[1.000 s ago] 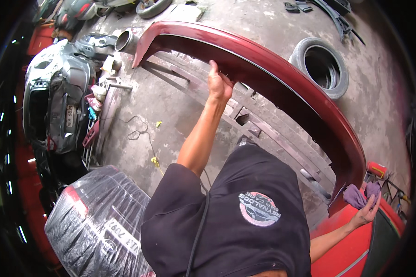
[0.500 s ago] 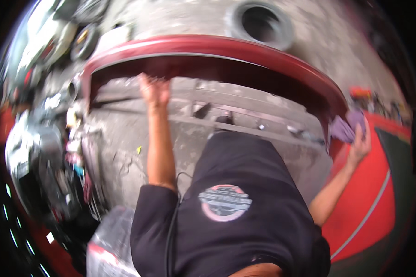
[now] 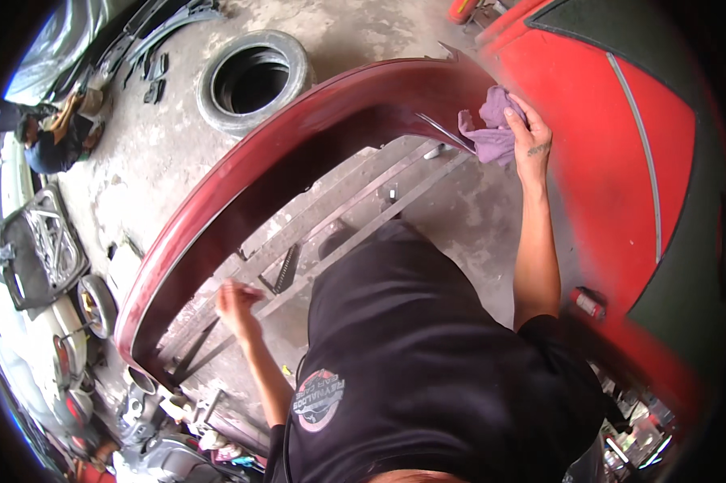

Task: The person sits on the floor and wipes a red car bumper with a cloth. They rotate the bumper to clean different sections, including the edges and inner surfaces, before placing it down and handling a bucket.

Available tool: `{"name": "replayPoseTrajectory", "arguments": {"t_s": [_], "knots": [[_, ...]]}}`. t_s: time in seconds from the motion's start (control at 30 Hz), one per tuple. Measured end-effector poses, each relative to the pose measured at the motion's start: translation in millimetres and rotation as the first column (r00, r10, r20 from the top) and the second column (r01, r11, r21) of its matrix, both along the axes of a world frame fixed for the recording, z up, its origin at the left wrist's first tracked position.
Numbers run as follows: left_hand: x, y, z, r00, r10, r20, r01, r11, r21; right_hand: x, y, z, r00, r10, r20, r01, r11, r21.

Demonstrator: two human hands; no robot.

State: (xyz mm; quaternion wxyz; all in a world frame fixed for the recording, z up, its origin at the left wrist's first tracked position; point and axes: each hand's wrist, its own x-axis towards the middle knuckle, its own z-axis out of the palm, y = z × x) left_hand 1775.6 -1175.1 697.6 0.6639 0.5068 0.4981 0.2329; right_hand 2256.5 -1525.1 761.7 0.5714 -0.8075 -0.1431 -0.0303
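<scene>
Shift: since half a second ago, the view is swinging so that the bumper (image 3: 274, 165) is slanting more steeply, and the left hand (image 3: 236, 307) is sitting nearer its left end.
Co-worker: at the far left, a person (image 3: 55, 141) in dark clothing is crouching on the patchy concrete floor.
Left hand's hold: blurring over the near left part of the rails; I cannot tell whether it is gripping or touching anything.
Tyres: round, dusty grey-black rubber (image 3: 254, 80) is lying flat just beyond the bumper's outer face.
Bumper: long, thin and bowed, it is resting over the stand rails (image 3: 429, 186); its glossy deep-red face is reflecting light.
Bumper's line: the long axis is running from near left to far right, the convex face pointing far left, the dark hollow side facing the wearer.
Cloth: soft, crumpled purple fabric (image 3: 489, 137) is hanging at the bumper's right end.
Right hand: fingers of the right hand (image 3: 532, 138) are grasping the cloth.
Red panel: broad, dusty-looking red (image 3: 604, 161) is filling the right side, a grey strip curving across it.
</scene>
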Motion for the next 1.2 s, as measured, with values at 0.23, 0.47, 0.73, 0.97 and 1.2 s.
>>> {"name": "replayPoseTrajectory", "arguments": {"t_s": [0.23,0.47,0.73,0.97,1.2], "knots": [[178,49,148,0.904,-0.082,-0.421,0.428,0.143,0.892,-51,141,23,0.932,0.148,0.33,-0.214,0.961,0.175],[193,126,95,0.52,-0.431,-0.738,0.844,0.396,0.362,-121,262,-33,0.58,0.546,0.604,-0.35,0.837,-0.421],[177,136,62,0.755,-0.35,-0.554,0.643,0.563,0.52,49,86,-97,0.911,0.141,0.388,0.057,0.889,-0.455],[189,131,78,0.697,-0.455,-0.554,0.708,0.56,0.431,140,-15,-210,0.979,-0.204,-0.024,0.153,0.803,-0.576],[192,137,88,0.697,-0.459,-0.551,0.697,0.615,0.37,-115,242,-15,0.759,0.438,0.483,-0.274,0.886,-0.374]]}}
